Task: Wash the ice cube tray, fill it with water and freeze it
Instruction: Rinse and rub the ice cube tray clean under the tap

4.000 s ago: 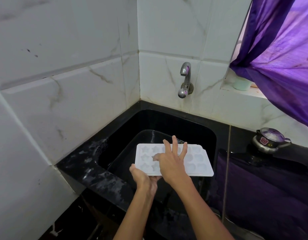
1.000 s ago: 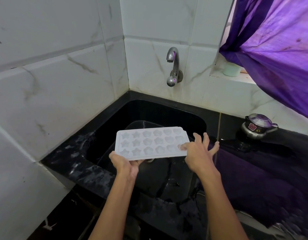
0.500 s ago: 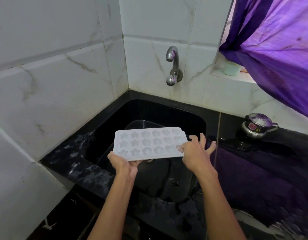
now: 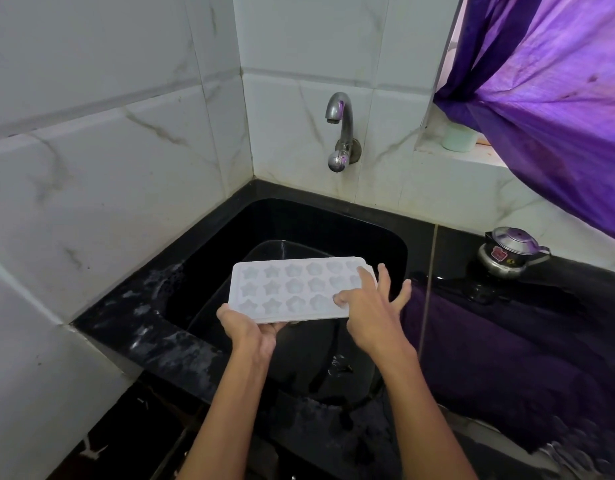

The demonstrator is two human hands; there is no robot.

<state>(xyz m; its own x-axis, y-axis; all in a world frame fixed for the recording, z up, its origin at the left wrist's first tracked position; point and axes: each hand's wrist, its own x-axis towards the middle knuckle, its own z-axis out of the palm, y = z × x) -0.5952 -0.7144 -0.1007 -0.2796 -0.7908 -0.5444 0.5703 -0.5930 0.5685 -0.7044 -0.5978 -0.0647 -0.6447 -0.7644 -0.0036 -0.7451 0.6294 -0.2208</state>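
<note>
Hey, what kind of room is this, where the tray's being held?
Most likely a home kitchen's washing corner: a black sink set in a dark counter, a wall tap on marble-look tiles, and a small steel pot on the counter beside it.

Black counter (image 4: 181,344), small steel pot (image 4: 511,251), purple cloth (image 4: 507,348)
</note>
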